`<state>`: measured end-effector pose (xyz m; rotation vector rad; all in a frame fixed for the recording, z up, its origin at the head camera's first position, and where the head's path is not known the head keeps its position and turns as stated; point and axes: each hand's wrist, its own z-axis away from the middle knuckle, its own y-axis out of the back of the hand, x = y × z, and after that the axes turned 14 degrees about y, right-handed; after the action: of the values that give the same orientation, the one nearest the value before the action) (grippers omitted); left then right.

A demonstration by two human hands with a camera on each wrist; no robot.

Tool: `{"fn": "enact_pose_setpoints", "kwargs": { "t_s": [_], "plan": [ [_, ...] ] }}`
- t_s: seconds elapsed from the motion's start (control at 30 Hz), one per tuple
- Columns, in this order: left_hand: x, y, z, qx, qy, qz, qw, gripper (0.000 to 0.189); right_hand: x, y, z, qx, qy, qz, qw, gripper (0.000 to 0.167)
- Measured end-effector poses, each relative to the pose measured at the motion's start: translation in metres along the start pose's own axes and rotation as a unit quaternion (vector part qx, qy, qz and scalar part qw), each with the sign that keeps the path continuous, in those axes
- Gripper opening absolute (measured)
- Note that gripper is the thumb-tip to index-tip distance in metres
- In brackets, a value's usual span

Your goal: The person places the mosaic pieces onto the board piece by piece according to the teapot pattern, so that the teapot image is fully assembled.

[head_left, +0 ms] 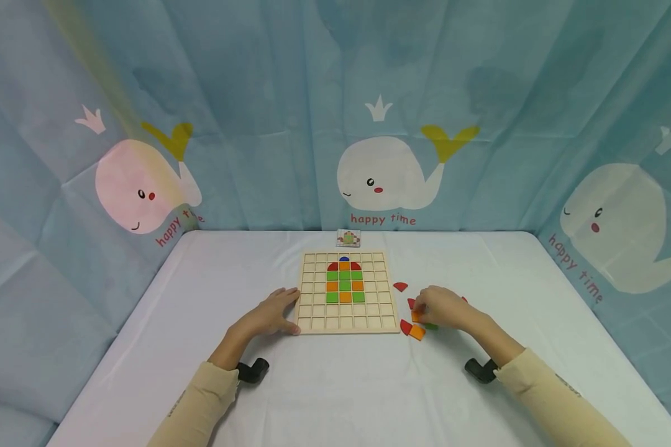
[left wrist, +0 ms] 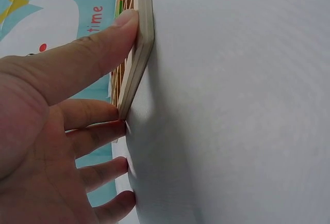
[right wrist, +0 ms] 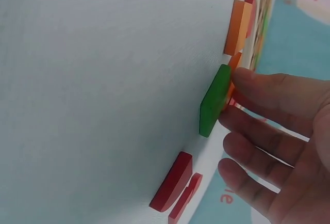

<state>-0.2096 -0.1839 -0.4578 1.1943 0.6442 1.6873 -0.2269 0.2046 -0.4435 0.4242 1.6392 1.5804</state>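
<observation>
A wooden grid board (head_left: 307, 315) lies on the table with green, orange, red and blue tiles set in its middle cells. My left hand (head_left: 271, 312) steadies the board's left side, the thumb (left wrist: 103, 46) lying on its near corner and straight fingertips touching the edge. To the right of the board, my right hand (head_left: 444, 307) pinches an orange square tile (head_left: 416, 316) between thumb and forefinger. A green tile (right wrist: 214, 101) lies right beside those fingertips and partly hides the orange one in the right wrist view.
Around the right hand lie another orange tile (head_left: 417, 333) and several red quarter-round tiles, one (head_left: 400, 286) close to the board. A small picture card (head_left: 348, 238) lies behind the board. Blue whale-print curtains (head_left: 257, 186) surround the white table (head_left: 341, 391).
</observation>
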Motion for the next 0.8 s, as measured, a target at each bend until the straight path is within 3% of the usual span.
{"fn": "enact_pose_setpoints", "kwargs": {
  "t_s": [0.3, 0.8],
  "plan": [
    [0.0009, 0.0006, 0.0014, 0.001, -0.001, 0.001, 1.0000, 0.091, -0.0008, -0.0007, -0.0008, -0.009, -0.014, 0.003, 0.9999, 0.018],
    [-0.0003, -0.0004, 0.0005, 0.004, -0.003, -0.004, 1.0000, 0.092, -0.0033, 0.0003, -0.0012, 0.011, -0.012, 0.006, 0.9999, 0.021]
  ]
}}
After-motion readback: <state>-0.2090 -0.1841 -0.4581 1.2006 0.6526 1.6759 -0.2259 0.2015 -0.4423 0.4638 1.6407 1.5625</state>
